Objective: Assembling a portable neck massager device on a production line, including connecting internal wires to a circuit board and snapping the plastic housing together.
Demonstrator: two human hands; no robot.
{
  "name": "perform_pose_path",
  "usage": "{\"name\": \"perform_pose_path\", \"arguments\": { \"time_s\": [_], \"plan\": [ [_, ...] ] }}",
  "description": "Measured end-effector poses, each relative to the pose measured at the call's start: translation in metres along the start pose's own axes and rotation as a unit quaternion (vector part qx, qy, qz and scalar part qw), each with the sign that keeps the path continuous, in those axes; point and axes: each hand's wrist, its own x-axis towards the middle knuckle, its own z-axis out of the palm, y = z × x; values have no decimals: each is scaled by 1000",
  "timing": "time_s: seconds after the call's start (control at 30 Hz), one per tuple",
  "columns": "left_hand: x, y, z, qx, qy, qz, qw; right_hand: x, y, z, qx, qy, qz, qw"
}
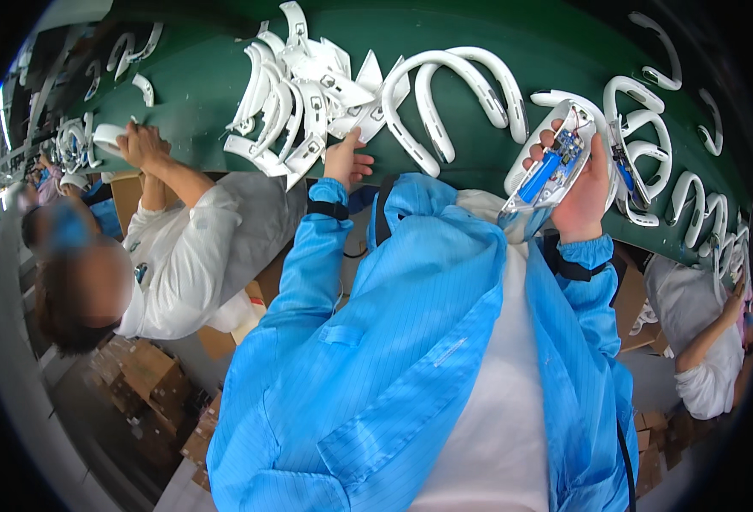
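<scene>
My right hand [583, 198] is wrapped round a curved white plastic housing [517, 177] at the table's near edge. Inside the housing lie a blue circuit board [567, 142] and a blue cylindrical battery [537, 177], with thin wires at the board's far end. My left hand [345, 162] is at the near edge of the table, its fingers apart and nothing in them. Just beyond its fingertips is a heap of white curved plastic shells [312, 94]; whether a fingertip touches one I cannot tell.
White U-shaped housings [432, 64] lie ahead on the green table [560, 43], and more [645, 128] to the right. At left a co-worker's hands [142, 147] hold a white part; another co-worker [692, 328] is at the far right. Cardboard boxes [146, 371] stand behind on the floor.
</scene>
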Motion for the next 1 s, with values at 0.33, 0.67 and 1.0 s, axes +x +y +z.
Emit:
{"name": "perform_pose_path", "arguments": {
  "time_s": [0.33,0.67,1.0],
  "plan": [
    [-24,-20,4,-58,126,158,978,0,-2,-5,7,29,-5,1000],
    [4,-26,11,-124,96,32,987,0,1,0,13,67,6,998],
    [-61,-42,-25,-252,175,265,914,-10,-11,-9,16,62,-16,998]
  ]
}}
